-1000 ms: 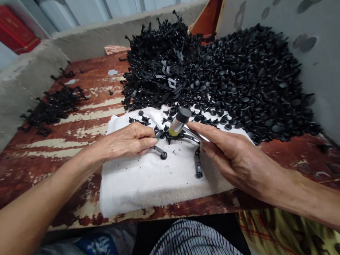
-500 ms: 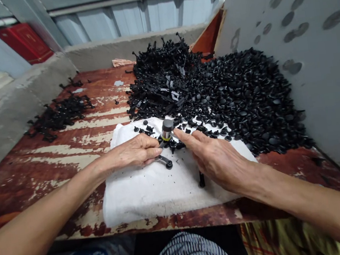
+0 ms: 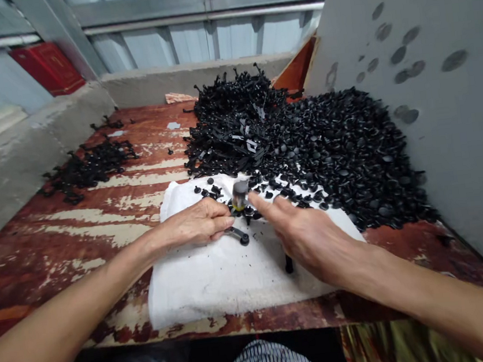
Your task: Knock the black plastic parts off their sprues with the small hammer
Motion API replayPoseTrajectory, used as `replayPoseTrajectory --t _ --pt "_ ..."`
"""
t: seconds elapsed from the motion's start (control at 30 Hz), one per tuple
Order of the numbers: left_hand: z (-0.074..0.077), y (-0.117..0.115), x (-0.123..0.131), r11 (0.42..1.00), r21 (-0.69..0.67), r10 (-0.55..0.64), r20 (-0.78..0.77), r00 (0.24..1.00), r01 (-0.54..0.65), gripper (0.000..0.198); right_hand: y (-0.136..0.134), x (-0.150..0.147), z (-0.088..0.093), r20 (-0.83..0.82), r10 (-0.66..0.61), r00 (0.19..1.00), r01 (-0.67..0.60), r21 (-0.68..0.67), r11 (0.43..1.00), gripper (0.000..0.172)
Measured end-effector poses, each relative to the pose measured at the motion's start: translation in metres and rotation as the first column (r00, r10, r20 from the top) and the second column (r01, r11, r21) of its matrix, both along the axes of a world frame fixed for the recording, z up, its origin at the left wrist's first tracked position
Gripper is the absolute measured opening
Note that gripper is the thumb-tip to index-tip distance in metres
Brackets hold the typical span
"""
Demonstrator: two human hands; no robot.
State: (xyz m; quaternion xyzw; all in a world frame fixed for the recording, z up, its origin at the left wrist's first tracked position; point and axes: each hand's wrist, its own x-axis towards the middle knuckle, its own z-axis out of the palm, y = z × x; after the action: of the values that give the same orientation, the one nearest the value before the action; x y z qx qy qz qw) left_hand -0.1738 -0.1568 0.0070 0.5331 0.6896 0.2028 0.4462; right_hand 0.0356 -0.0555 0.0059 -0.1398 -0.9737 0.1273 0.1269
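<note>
My left hand (image 3: 200,220) is closed in a pinch on a black strip part (image 3: 239,236), whose round end sticks out below the fingers. My right hand (image 3: 308,234) is wrapped round a small hammer, its forefinger stretched along toward the head. The hammer head (image 3: 240,195), dark on top with a yellow band low down, is blurred and stands just right of my left fingertips. The black end of the handle (image 3: 289,264) shows beneath my right palm. Under both hands lies a folded white cloth (image 3: 205,284), with small black round pieces (image 3: 269,194) scattered along its far part.
A large heap of black disc-like pieces (image 3: 351,151) lies at the right, against a grey spotted panel (image 3: 448,122). Black strip parts (image 3: 233,112) are piled behind the cloth. A smaller pile (image 3: 91,166) lies at the left on the worn red table (image 3: 57,248).
The whole view has shifted slightly, with the table lower in the picture. Both hands keep nearly the same pose, and the hammer head and my right hand are now more blurred.
</note>
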Motion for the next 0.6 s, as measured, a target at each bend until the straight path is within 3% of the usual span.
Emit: replayPoseTrajectory --t 0.03,0.1,0.2,0.27,0.33,0.4,0.47,0.53,0.57,0.6 --pt "0.001 -0.001 -0.001 1.0 0.008 -0.003 -0.005 1.0 0.003 0.036 0.001 -0.001 0.001 0.046 0.005 0.999 -0.005 -0.001 1.0 0.069" --pt "0.005 -0.002 -0.001 0.999 0.043 -0.005 -0.024 1.0 0.006 0.036 0.003 -0.004 0.006 -0.019 -0.003 1.0 0.002 -0.042 0.999 0.059" --pt "0.015 -0.006 0.006 0.988 0.128 -0.086 -0.052 0.995 0.092 0.034 0.005 -0.013 0.014 -0.2 -0.049 0.979 -0.004 -0.254 0.967 0.032" --pt "0.023 -0.01 0.016 0.961 0.192 -0.183 -0.096 0.978 0.199 0.031 0.004 -0.02 0.018 -0.132 -0.062 0.989 -0.007 -0.465 0.885 0.015" --pt "0.027 -0.016 0.028 0.935 0.23 -0.225 -0.207 0.952 0.271 0.027 0.001 -0.024 0.019 -0.027 -0.038 0.999 0.009 -0.685 0.728 0.01" --pt "0.027 -0.026 0.038 0.926 0.289 -0.117 -0.395 0.911 0.244 0.023 -0.003 -0.023 0.018 0.022 -0.046 0.999 0.043 -0.845 0.532 0.011" --pt "0.023 -0.037 0.045 0.876 0.465 0.165 -0.543 0.823 0.131 0.016 -0.006 -0.019 0.015 0.013 -0.14 0.99 0.065 -0.924 0.378 0.012" --pt "0.017 -0.049 0.048 0.74 0.673 0.463 -0.489 0.739 -0.019 0.017 -0.008 -0.014 0.013 -0.024 -0.269 0.963 0.061 -0.951 0.302 0.016" --pt "0.015 -0.053 0.049 0.69 0.714 0.546 -0.406 0.733 -0.118 0.019 -0.009 -0.011 0.012 -0.043 -0.32 0.947 0.051 -0.958 0.282 0.019" --pt "0.013 -0.055 0.05 0.683 0.691 0.572 -0.307 0.761 -0.235 0.02 -0.011 -0.009 0.011 -0.061 -0.356 0.932 0.039 -0.963 0.268 0.022"
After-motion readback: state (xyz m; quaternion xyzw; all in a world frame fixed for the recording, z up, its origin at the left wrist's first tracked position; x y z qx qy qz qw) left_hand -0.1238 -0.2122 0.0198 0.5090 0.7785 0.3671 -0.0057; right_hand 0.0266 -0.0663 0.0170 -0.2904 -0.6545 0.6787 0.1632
